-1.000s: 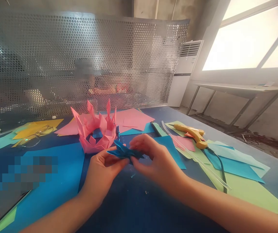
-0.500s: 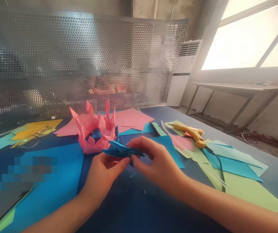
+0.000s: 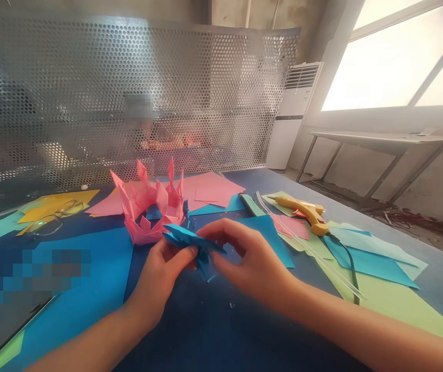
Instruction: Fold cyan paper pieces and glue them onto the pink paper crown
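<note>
Blue folded paper piece (image 3: 190, 238) between left hand (image 3: 163, 274) and right hand (image 3: 250, 261)

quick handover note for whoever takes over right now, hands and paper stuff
Left hand: pinching the blue folded piece from its left side.
Right hand: pinching the same piece from the right, just above the table.
Pink paper crown: folded, standing right behind the blue piece.
Glue gun: lying on paper sheets to the right, untouched; clear glue sticks beside it.
Done: pink form. Left: the blue piece is in hand, not joined to anything.
</note>
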{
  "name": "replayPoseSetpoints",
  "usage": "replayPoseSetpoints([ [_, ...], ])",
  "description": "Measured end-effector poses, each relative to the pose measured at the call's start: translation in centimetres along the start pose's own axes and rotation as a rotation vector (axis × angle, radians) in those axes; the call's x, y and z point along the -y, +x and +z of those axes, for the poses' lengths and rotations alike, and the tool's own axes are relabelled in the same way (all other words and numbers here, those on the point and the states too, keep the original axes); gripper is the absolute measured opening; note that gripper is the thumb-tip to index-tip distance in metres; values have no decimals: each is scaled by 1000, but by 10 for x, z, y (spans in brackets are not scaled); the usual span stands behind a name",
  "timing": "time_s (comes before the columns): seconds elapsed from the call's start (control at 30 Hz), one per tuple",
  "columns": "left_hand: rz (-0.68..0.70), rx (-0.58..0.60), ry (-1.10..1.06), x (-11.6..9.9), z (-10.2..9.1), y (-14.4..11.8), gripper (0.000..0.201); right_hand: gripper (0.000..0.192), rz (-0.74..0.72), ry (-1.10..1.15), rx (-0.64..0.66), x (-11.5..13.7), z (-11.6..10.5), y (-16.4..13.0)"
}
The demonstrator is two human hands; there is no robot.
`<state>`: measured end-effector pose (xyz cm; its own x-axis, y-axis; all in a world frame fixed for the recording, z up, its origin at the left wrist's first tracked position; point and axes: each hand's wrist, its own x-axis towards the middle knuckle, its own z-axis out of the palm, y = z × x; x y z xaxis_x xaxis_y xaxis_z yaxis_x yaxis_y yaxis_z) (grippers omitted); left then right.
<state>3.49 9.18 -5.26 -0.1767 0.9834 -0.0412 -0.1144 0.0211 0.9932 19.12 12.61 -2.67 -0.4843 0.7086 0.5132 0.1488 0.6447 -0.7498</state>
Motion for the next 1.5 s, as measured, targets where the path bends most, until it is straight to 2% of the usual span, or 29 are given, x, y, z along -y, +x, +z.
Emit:
replayPoseSetpoints([
  [0.1, 63, 12, -56, 1, 1, 1, 28, 37, -21, -35, -5, 1, -2, 1],
  [0.17, 177, -43, -77, 3, 0, 3, 43, 36, -42, -75, -11, 0, -3, 3],
  [0.27, 372, -209, 80, 7, -2, 3, 62, 36, -65, -132, -8, -2, -6, 4],
  [0.33, 409, -217, 237, 7, -4, 2, 52, 37, -72, -142, -7, -2, -6, 4],
  [0.43, 287, -98, 290, 4, -3, 0, 25, 35, -28, -99, -19, -1, -7, 4],
  [0.53, 171, -72, 185, 2, -2, 0, 25, 24, 70, 32, 8, 0, -8, 3],
  [0.57, 148, -85, 141, 2, -2, 0, 26, 26, 99, 79, 34, -1, -8, 3],
  [0.67, 96, -115, 28, 2, -3, 2, 32, 54, 155, 159, 101, -3, -8, 1],
  [0.73, 88, -117, 13, 2, -4, 2, 39, 57, 159, 200, 93, -5, -7, 2],
  [0.8, 105, -103, 43, 1, -4, 1, 41, 44, 144, 244, 59, -6, -6, 3],
  [0.9, 139, -64, 98, 1, -3, -1, 34, 30, 115, 252, 10, -6, -5, 4],
  [1.0, 141, -20, 149, 2, -1, -1, 31, 30, 100, 197, 0, -5, -5, 5],
  [1.13, 56, 30, 118, 2, 0, -1, 47, 31, 89, 156, 19, -4, -5, 4],
  [1.23, 4, 114, 69, 1, -1, -1, 54, 31, 116, 196, 68, -3, -5, 4],
  [1.33, 16, 145, 4, -1, -3, -1, 49, 31, 140, 293, 77, -4, -7, 5],
  [1.5, 5, 170, -91, -1, -5, 1, 36, 28, 180, 367, 8, -6, -9, 8],
])
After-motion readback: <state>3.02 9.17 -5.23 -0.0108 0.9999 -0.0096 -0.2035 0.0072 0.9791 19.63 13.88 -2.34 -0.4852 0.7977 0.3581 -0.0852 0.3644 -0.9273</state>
